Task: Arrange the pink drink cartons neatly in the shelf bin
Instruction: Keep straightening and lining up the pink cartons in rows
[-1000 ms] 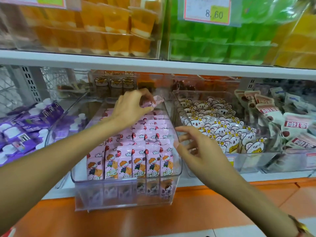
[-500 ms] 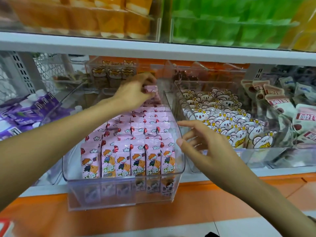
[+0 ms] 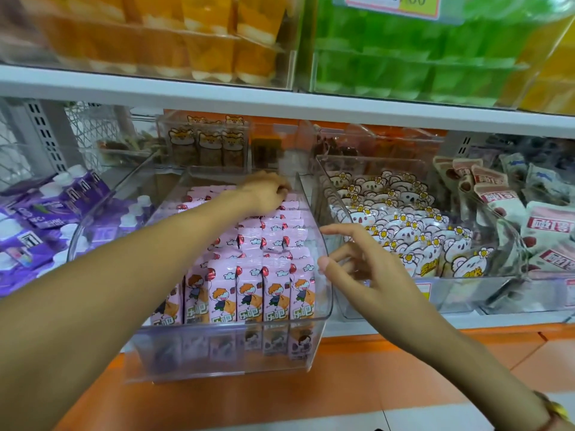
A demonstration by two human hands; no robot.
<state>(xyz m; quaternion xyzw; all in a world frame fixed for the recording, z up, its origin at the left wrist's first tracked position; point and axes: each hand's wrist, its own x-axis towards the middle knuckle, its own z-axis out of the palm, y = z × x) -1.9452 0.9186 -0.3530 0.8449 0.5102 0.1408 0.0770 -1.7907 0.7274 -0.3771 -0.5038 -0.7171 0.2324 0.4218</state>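
Rows of pink drink cartons [image 3: 249, 293] with a cartoon child stand upright in a clear plastic bin [image 3: 199, 370] pulled forward off the lower shelf. My left hand [image 3: 267, 191] reaches over them to the back row. Its fingers curl down around the top of a pink carton there, and the hand hides most of that carton. My right hand [image 3: 361, 269] hovers with spread, relaxed fingers just outside the bin's right wall, near the front, holding nothing.
A bin of koala-print pouches [image 3: 401, 231] sits right beside the carton bin, with red-and-white packs [image 3: 547, 231] further right. Purple bottled packs [image 3: 40, 219] fill the left. An upper shelf board [image 3: 280, 104] with orange and green jelly cups overhangs the bins.
My left hand has lowered the pink carton it held above the back row down among the cartons. My right hand has stayed beside the bin's right wall.
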